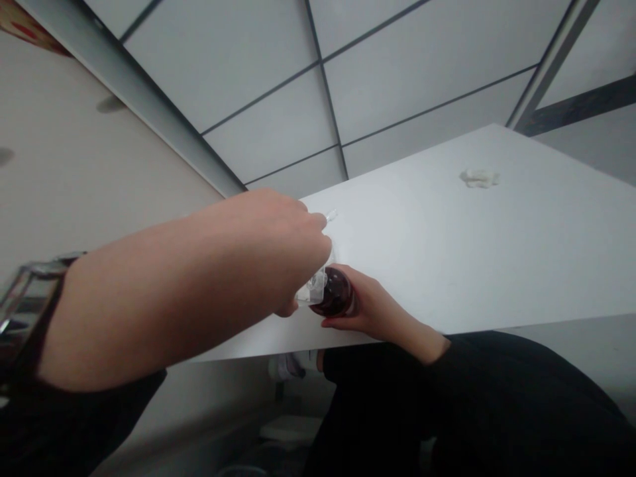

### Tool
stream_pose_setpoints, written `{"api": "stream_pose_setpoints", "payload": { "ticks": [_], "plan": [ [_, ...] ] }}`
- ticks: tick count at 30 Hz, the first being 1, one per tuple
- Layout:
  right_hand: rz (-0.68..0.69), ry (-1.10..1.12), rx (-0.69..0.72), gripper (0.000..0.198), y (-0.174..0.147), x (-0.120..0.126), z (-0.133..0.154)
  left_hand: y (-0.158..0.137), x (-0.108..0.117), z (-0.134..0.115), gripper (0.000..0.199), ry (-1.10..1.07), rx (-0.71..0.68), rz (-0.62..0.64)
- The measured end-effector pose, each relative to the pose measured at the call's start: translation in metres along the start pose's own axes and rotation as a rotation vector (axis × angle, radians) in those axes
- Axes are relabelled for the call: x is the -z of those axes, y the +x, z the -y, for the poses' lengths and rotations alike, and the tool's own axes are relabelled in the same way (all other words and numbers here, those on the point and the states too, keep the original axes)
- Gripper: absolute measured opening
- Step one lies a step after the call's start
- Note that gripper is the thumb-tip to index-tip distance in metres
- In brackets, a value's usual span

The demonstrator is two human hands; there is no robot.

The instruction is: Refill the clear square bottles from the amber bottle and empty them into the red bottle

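Note:
My right hand (pixel 370 301) is wrapped round a dark red, rounded bottle (pixel 336 295) at the near side of the white table. Reaching in from the left, my left hand (pixel 293 245) is closed over a clear plastic piece (pixel 313 289). That piece sits against the bottle's top left; whether it is joined to the bottle I cannot tell. A thin clear tip (pixel 331 215) pokes out beyond the left knuckles. The back of the left hand hides most of its fingers and much of the plastic.
A crumpled white tissue (pixel 479 177) lies on the far right part of the white table (pixel 447 238). Pale panels with dark seams (pixel 268 53) stand behind it. Below the front edge are my dark-clothed legs and a shoe (pixel 293 364).

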State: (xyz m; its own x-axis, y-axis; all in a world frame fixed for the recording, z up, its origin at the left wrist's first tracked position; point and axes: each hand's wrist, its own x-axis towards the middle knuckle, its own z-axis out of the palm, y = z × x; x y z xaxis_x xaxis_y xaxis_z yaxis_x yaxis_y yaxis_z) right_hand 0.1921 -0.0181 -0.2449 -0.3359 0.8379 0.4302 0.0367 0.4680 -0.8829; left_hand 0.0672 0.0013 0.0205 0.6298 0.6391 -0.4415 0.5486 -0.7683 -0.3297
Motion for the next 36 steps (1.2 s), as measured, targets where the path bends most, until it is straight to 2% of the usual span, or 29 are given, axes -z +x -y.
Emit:
{"api": "stream_pose_setpoints", "payload": {
  "ticks": [3, 11, 17, 24, 27, 30, 34, 36],
  "plan": [
    [0.001, -0.001, 0.001, 0.082, 0.000, 0.000, -0.001, 0.000, 0.000, 0.000, 0.016, 0.052, -0.020, 0.065],
    [-0.001, 0.001, 0.015, 0.082, 0.000, 0.001, -0.004, -0.002, 0.001, -0.004, 0.019, 0.118, -0.060, -0.001],
    [0.001, 0.001, 0.036, 0.079, 0.001, 0.003, -0.003, 0.005, 0.011, -0.014, 0.022, 0.127, -0.042, 0.081],
    [0.005, 0.012, 0.028, 0.077, 0.002, 0.004, -0.001, 0.004, 0.012, -0.013, 0.029, 0.137, -0.057, 0.071],
    [0.007, 0.015, 0.015, 0.077, 0.002, 0.005, -0.001, 0.000, 0.009, -0.010, 0.038, 0.102, -0.056, 0.005],
    [-0.004, 0.010, 0.027, 0.077, 0.002, 0.005, -0.001, -0.002, 0.008, -0.008, 0.038, 0.028, -0.051, -0.056],
    [-0.001, 0.012, 0.041, 0.077, 0.001, 0.004, -0.002, 0.003, 0.013, -0.012, 0.046, 0.047, 0.129, 0.116],
    [-0.007, 0.008, 0.035, 0.078, 0.001, 0.004, -0.003, 0.004, 0.014, -0.013, 0.050, 0.078, 0.137, 0.124]
  ]
}}
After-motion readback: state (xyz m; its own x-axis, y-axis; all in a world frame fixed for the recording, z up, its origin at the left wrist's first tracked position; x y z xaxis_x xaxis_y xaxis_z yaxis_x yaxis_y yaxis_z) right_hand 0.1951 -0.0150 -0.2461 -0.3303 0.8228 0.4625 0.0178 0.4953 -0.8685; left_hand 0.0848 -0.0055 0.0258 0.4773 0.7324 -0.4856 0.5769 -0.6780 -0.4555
